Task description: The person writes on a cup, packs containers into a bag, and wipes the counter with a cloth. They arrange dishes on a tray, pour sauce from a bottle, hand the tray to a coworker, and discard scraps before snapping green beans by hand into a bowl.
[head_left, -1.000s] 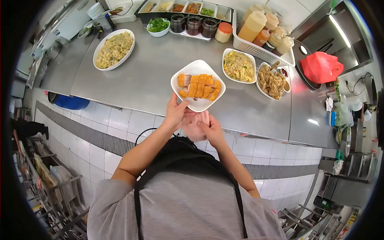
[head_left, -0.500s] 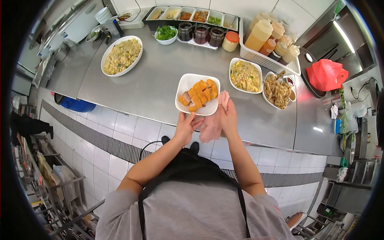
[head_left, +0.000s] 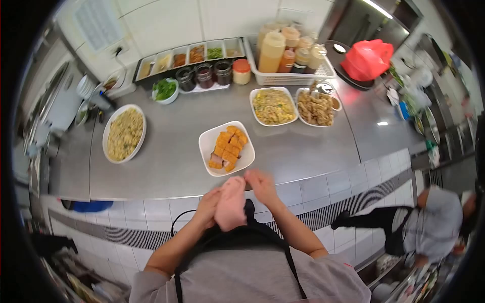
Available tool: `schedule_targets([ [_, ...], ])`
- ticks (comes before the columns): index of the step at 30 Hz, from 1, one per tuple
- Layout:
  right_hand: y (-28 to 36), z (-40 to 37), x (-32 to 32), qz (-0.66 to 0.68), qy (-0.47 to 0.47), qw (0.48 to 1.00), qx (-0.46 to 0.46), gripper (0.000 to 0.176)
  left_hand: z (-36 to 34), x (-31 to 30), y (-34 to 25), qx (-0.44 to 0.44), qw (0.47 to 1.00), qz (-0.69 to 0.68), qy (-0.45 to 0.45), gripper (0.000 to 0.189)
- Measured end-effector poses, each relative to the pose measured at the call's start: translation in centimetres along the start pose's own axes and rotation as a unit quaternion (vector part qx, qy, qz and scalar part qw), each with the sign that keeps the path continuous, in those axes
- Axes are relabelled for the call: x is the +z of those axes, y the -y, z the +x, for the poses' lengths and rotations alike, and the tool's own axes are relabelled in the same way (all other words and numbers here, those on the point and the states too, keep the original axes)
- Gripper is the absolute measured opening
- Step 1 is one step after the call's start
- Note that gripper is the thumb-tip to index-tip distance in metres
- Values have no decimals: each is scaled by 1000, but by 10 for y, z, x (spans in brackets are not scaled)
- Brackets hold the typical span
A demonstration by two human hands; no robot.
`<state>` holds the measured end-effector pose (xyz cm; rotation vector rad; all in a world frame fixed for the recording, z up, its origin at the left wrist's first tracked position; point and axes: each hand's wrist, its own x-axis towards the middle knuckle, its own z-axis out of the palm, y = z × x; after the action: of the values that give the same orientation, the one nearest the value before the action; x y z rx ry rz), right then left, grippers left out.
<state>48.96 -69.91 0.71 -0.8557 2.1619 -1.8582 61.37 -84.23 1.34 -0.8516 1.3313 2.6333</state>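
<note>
A pink cloth [head_left: 231, 204] hangs bunched in front of the counter edge, with my left hand [head_left: 206, 206] closed around its left side. My right hand [head_left: 261, 188] is at the cloth's upper right, its fingers smeared by motion. Just beyond both hands, a square white bowl [head_left: 206, 146] rests on the steel counter, apart from them. Inside it lie sliced pieces of golden breaded meat [head_left: 230, 146], with paler meat showing at the cut ends.
Fried rice fills an oval dish [head_left: 125, 134] at left and a square dish [head_left: 274, 106] at right, beside fried pieces [head_left: 316, 107]. Behind stand jars [head_left: 204, 76], topping trays [head_left: 189, 55] and a basket [head_left: 295, 79] of squeeze bottles. Another person [head_left: 429, 222] is at lower right.
Both hands have come away from the bowl and drawn back toward my body. The cloth has passed mainly to my left hand. The view has shifted, and another person now shows at right.
</note>
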Motion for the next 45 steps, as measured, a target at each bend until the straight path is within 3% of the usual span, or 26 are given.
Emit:
schedule_targets([
  [1,-6,7,-6,-64,-50,990,119,18,-3,-10,-8,28,999,7,-25,31],
  [2,-26,17,-2,-33,-160,983,84,25,-1,-22,-23,71,996,27,-55,28],
  [3,-22,23,-1,-39,-180,980,80,25,4,-34,-39,116,989,46,-85,25],
  [5,-13,31,0,97,-46,930,350,29,22,-54,-71,133,984,-81,-83,20],
  [6,-14,30,9,146,-18,926,346,27,36,-63,-81,129,986,-77,-69,20],
  [9,-31,31,30,121,-60,943,304,24,94,-80,-69,163,982,30,-88,21],
  [11,-23,26,38,127,-64,945,293,23,130,-68,-48,159,984,-59,-58,26],
  [15,-14,7,26,209,-136,910,330,23,117,-13,-53,89,979,-176,51,30],
  [18,-6,-5,-5,232,-192,894,331,25,118,-1,-34,-75,985,-27,154,33],
  [21,1,-17,-46,210,-255,891,310,26,125,8,-14,-81,970,84,211,31],
  [23,-1,-24,-79,188,-290,888,303,27,128,14,-9,-53,972,115,196,28],
  [24,-9,-27,-96,174,-289,888,314,27,135,14,-5,96,950,253,157,26],
  [25,-15,-30,-109,161,-286,887,325,27,138,13,-4,244,886,379,112,24],
  [32,-42,-30,-171,168,-266,879,359,25,136,12,-3,273,851,431,124,23],
  [35,-67,-23,-179,198,-294,850,390,35,124,17,-4,296,811,496,92,26],
  [36,-53,-23,-172,223,-281,869,341,40,113,25,-7,311,812,484,94,28],
  [38,-79,-24,-175,182,-296,854,388,47,117,24,-5,323,755,565,84,31],
  [40,-60,-36,-157,147,-381,850,333,36,152,-1,14,339,778,504,160,28],
  [41,-58,-53,-145,292,-399,832,252,38,145,8,13,303,792,505,162,25],
  [42,-44,-67,-130,335,-369,842,207,42,135,19,6,268,802,507,163,23],
  [43,-25,-78,-107,59,-325,895,299,46,131,22,10,248,824,468,200,21],
  [45,-9,-113,-77,25,-220,944,246,58,110,55,20,216,834,431,268,20],
])
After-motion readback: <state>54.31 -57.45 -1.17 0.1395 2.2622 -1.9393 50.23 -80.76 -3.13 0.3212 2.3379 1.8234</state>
